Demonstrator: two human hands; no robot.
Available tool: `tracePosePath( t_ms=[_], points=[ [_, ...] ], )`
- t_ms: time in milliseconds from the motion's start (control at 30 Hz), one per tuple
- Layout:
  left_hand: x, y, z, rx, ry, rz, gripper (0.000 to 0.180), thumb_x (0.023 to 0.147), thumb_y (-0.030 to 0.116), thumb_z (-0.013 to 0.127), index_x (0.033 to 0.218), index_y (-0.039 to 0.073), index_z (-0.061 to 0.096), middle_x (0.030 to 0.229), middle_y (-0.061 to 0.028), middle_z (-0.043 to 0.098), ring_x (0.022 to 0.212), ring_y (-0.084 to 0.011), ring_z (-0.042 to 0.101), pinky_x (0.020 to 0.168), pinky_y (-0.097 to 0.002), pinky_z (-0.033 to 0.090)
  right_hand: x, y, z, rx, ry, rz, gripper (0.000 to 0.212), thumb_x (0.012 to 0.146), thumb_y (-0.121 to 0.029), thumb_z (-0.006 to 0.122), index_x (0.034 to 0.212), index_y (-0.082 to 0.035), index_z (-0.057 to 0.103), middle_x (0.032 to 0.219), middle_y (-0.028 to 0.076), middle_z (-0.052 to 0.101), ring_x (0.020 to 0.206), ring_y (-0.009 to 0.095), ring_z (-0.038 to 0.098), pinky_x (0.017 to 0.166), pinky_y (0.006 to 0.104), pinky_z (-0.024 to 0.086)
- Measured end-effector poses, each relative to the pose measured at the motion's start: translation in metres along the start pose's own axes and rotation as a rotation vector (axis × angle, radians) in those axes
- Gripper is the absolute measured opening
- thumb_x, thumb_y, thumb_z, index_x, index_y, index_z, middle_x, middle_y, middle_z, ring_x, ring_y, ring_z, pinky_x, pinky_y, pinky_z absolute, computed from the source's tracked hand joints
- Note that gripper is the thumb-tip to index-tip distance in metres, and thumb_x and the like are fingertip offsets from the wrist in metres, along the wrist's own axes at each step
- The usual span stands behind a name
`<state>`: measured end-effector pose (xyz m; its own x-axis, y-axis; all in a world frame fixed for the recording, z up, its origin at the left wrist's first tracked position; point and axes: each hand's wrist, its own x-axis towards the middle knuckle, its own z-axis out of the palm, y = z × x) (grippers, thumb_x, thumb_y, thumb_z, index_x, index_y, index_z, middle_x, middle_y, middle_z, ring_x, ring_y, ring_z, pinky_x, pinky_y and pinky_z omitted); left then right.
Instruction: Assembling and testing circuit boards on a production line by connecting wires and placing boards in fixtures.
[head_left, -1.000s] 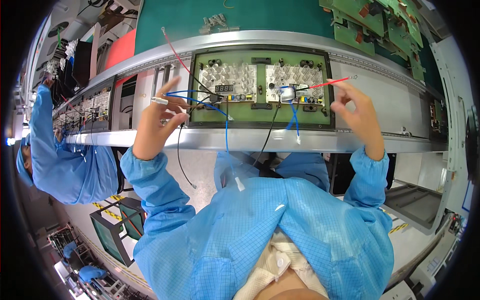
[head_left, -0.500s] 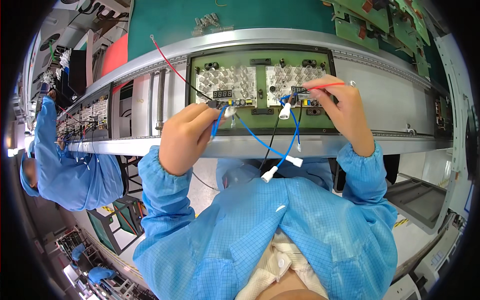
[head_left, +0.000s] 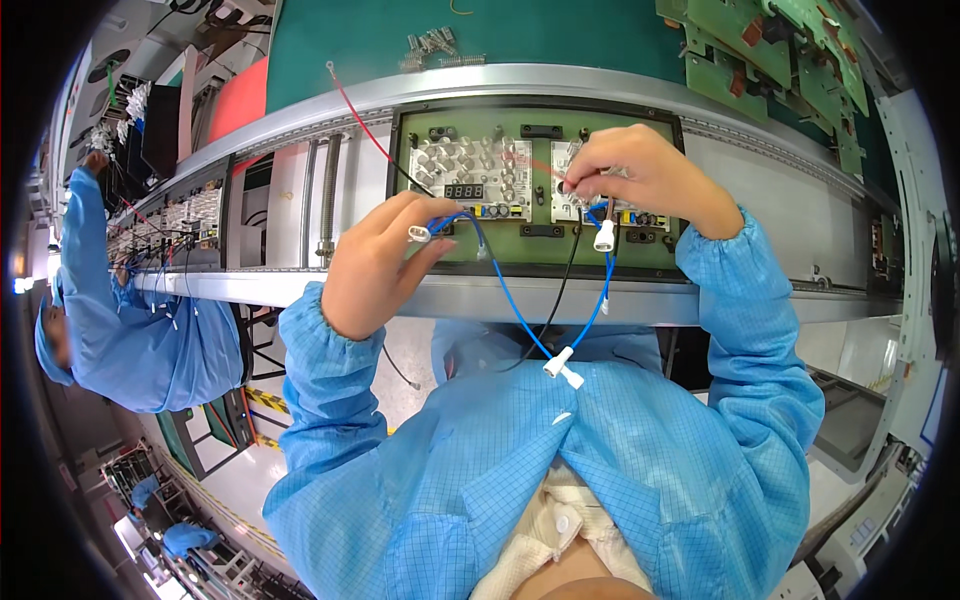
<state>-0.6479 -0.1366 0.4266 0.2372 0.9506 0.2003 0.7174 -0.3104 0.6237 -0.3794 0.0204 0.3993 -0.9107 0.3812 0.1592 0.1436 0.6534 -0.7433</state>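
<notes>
My left hand [head_left: 385,262] is at the front of the left circuit board [head_left: 470,170], its thumb and index finger apart. In that gap lies a white connector [head_left: 420,234] on a blue wire [head_left: 512,300]. My right hand [head_left: 640,175] is over the right circuit board [head_left: 562,160], covering much of it. Its fingers pinch a red wire [head_left: 535,166], smeared by motion and pointing left. Below that hand hangs a white connector [head_left: 604,237]. Two more blue-wire ends with white connectors [head_left: 560,362] cross in front of my chest.
Both boards sit in a green fixture [head_left: 541,215] on a metal conveyor rail [head_left: 500,292]. A red-and-black wire [head_left: 365,125] sticks out at left. Metal springs [head_left: 432,45] lie on the green mat [head_left: 560,35]; green boards [head_left: 740,50] stand far right. A co-worker [head_left: 150,330] works at left.
My right hand has swung the red wire from pointing right to pointing left. My left thumb and finger have parted around the blue wire. The view has shifted slightly.
</notes>
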Motion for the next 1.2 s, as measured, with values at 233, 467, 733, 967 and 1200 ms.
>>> tracePosePath(
  t_ms=[233,467,733,967,1200],
  points=[
    [0.005,0.0,0.006,0.069,-0.103,-0.022,0.034,0.077,-0.004,0.068,0.109,0.005,0.061,0.091,-0.0108,0.061,0.079,-0.0248,0.064,0.069,-0.0313,0.051,-0.01,0.016,0.006,-0.163,-0.054,-0.102,0.014,0.074,-0.014,0.073,0.085,-0.007,0.067,0.077,0.005,0.063,0.077,0.024,0.058,0.067,0.0356,0.047],
    [-0.002,-0.003,0.011,0.128,-0.024,0.105,0.048,0.072,0.006,0.074,0.117,0.009,0.058,0.087,-0.0096,0.059,0.076,-0.0287,0.06,0.065,-0.0366,0.049,-0.028,0.016,0.011,-0.3,0.134,-0.114,0.015,0.069,-0.012,0.075,0.08,-0.009,0.065,0.076,0.004,0.06,0.075,0.024,0.056,0.07,0.0348,0.045],
    [-0.017,-0.004,0.002,0.042,0.044,-0.042,0.082,0.068,0.003,0.079,0.14,0.013,0.042,0.094,-0.0092,0.063,0.081,-0.0259,0.063,0.07,-0.0344,0.052,-0.021,0.004,0.01,-0.294,0.004,-0.233,0.011,0.069,-0.014,0.074,0.076,-0.011,0.066,0.076,-0.003,0.065,0.078,0.017,0.059,0.077,0.0334,0.042],
    [-0.016,-0.013,0.006,0.006,0.031,0.038,0.045,0.07,0.001,0.075,0.114,0.009,0.064,0.097,-0.0088,0.065,0.087,-0.0279,0.064,0.074,-0.0342,0.053,-0.03,0.013,0.022,-0.275,0.183,-0.253,0.014,0.065,-0.024,0.077,0.072,-0.014,0.07,0.072,-0.004,0.065,0.073,0.016,0.056,0.087,0.0357,0.04],
    [-0.014,-0.006,0.012,0.181,0.01,0.179,0.033,0.072,-0.006,0.067,0.103,0.005,0.067,0.092,-0.0105,0.066,0.08,-0.0281,0.061,0.067,-0.0355,0.05,-0.043,0.008,0.03,-0.185,0.231,-0.16,0.015,0.073,-0.025,0.075,0.077,-0.011,0.07,0.072,-0.002,0.067,0.069,0.017,0.057,0.088,0.038,0.04]
  ],
)
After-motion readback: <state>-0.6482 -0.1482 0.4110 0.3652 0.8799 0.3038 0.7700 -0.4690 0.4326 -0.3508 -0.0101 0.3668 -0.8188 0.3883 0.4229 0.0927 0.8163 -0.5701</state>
